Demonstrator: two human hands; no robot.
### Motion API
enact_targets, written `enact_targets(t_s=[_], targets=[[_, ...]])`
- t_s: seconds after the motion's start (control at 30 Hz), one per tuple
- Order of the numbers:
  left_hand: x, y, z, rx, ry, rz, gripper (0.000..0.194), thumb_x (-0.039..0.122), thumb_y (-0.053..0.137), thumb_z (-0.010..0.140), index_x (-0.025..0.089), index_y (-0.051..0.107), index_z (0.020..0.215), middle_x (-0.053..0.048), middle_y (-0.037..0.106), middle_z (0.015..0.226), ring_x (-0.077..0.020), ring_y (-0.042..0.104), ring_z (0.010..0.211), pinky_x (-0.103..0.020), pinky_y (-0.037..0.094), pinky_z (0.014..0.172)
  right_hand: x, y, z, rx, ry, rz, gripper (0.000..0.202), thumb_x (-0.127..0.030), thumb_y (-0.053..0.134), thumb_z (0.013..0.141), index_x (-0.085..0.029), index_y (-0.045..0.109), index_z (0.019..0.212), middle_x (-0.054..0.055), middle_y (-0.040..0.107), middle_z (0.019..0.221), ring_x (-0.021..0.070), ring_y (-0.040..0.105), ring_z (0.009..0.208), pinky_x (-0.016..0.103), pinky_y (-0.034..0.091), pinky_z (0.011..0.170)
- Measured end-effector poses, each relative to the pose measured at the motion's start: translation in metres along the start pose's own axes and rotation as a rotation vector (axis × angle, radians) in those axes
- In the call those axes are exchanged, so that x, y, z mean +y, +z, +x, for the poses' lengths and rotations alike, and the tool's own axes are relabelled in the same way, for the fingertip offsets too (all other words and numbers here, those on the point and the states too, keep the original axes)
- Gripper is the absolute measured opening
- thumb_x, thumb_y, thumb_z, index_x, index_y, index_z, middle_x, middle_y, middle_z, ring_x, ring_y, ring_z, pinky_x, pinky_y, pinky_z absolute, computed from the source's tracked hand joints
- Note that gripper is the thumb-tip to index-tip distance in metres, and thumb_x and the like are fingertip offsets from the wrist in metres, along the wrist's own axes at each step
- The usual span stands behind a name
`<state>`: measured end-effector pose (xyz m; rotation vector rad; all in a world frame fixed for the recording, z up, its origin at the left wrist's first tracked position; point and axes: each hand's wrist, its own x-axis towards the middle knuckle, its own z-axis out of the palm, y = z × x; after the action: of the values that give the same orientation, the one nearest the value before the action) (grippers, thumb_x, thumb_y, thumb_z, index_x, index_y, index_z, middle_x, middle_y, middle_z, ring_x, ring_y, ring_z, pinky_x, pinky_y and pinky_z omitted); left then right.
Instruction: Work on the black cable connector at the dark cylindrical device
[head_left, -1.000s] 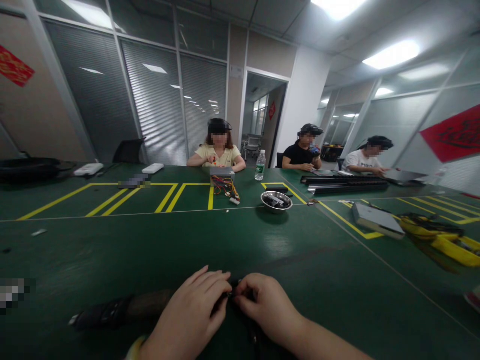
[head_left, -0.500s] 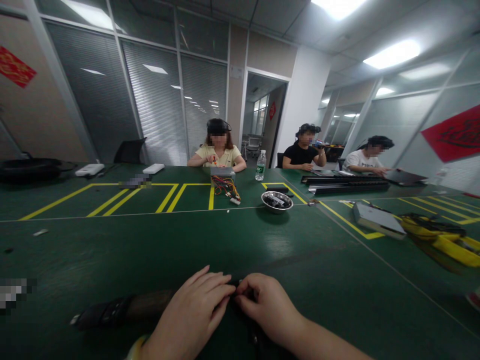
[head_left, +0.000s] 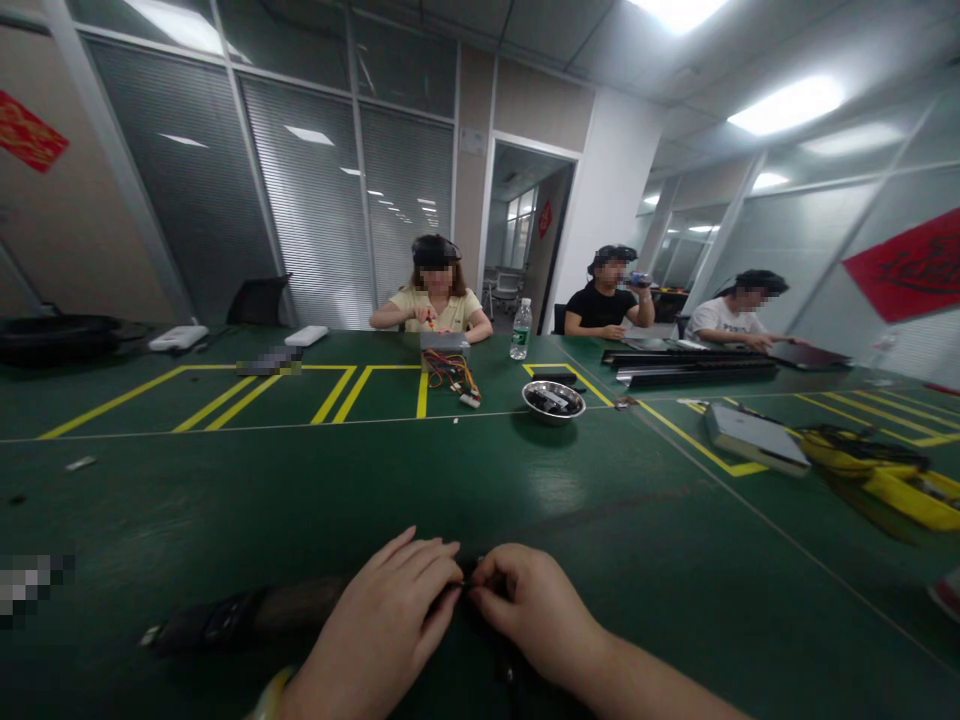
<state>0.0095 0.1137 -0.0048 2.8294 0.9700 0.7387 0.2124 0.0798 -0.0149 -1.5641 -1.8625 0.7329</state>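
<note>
At the left, a dark cylindrical object [head_left: 232, 622] with a bright metal tip is laid on the green table [head_left: 322, 500], its inner end hidden by the left hand [head_left: 386, 610]. The left fingers are bent toward a small dark piece [head_left: 466, 586], but whether it is gripped by them cannot be told. Farther back, a power supply [head_left: 445, 343] is seen with coloured cables [head_left: 450, 372] spilled before it. The small dark piece, low at the centre between both hands, is pinched by the thumb and forefinger of the right hand [head_left: 536, 610]; its shape is mostly hidden. Beyond, dark parts are held in a metal bowl [head_left: 553, 413]; farther right, a flat grey box [head_left: 754, 438] is set beside a yellow tool bag [head_left: 911, 500].
</note>
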Motion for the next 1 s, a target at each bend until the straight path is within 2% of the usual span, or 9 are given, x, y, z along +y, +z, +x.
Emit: enact_targets(t_s=[0.23, 0.53, 1.0], targets=[[-0.0017, -0.0021, -0.0008, -0.027, 0.026, 0.024, 0.026, 0.015, 0.054, 0.090, 0.027, 0.064, 0.111, -0.001, 0.067, 0.124, -0.0223, 0.063, 0.113, -0.052, 0.041, 0.109, 0.0003, -0.0002, -0.0012, 0.002, -0.022, 0.038, 0.006, -0.019, 0.065, 0.082, -0.020, 0.070, 0.084, -0.002, 0.068, 0.079, 0.0117, 0.059, 0.070, 0.021, 0.040, 0.065], [-0.0042, -0.0009, 0.0001, -0.044, 0.028, 0.033, 0.019, 0.021, 0.055, 0.090, 0.026, 0.066, 0.106, -0.002, 0.067, 0.123, -0.0234, 0.063, 0.113, -0.052, 0.041, 0.109, 0.0023, -0.0019, -0.0015, -0.017, -0.037, 0.025, 0.008, -0.018, 0.065, 0.083, -0.021, 0.071, 0.088, -0.002, 0.069, 0.081, 0.0123, 0.060, 0.073, 0.022, 0.041, 0.067], [-0.0048, 0.0008, -0.0010, -0.055, 0.006, 0.039, 0.020, 0.022, 0.057, 0.090, 0.027, 0.065, 0.107, 0.000, 0.067, 0.124, -0.0225, 0.063, 0.115, -0.052, 0.041, 0.109, 0.0039, -0.0044, 0.0001, -0.025, -0.090, 0.008, 0.007, -0.020, 0.067, 0.084, -0.023, 0.071, 0.089, -0.002, 0.069, 0.084, 0.0130, 0.061, 0.078, 0.022, 0.042, 0.070]])
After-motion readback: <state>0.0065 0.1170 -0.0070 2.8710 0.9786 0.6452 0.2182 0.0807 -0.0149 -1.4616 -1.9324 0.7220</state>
